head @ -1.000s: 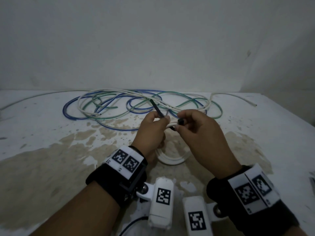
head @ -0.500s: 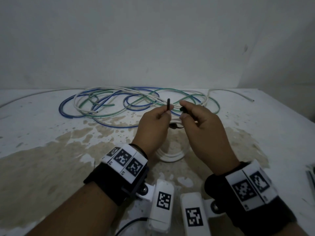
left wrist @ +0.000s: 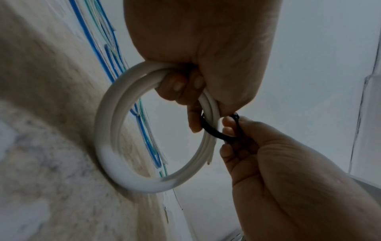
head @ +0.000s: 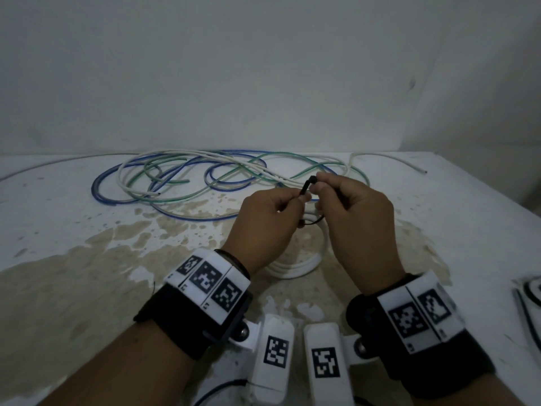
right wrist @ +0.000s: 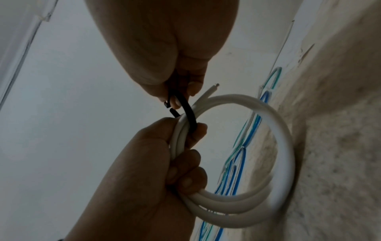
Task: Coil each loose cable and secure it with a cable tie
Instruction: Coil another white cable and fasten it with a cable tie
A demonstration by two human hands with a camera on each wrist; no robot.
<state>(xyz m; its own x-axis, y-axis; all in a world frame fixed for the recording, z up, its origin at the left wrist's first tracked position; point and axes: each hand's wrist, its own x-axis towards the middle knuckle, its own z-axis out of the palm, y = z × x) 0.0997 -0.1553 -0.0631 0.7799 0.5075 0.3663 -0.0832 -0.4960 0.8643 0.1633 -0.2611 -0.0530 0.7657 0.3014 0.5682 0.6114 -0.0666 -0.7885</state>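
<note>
A white cable coil (head: pixel 295 268) hangs upright with its lower edge on the stained table (head: pixel 87 273). My left hand (head: pixel 295 200) grips the coil's top (left wrist: pixel 115 130), fingers curled round the strands (right wrist: pixel 284 146). A black cable tie (head: pixel 306 187) loops round the strands beside those fingers (left wrist: pixel 214 133). My right hand (head: pixel 317 189) pinches the tie's head end (right wrist: pixel 187 112). In the right wrist view the tie's tail tip sits just below its head, a small gap between them. One white cable end pokes out of the coil.
Loose blue, green and white cables (head: pixel 205 177) lie tangled at the back of the table, near the wall. A white end (head: pixel 415 169) trails to the right. Dark strips on a flat pack (head: pixel 530 291) lie at the right edge.
The tie's tail, which stood up from my left fingers, now bends over to the right hand's fingertips. Both hands have lifted a little and closed together.
</note>
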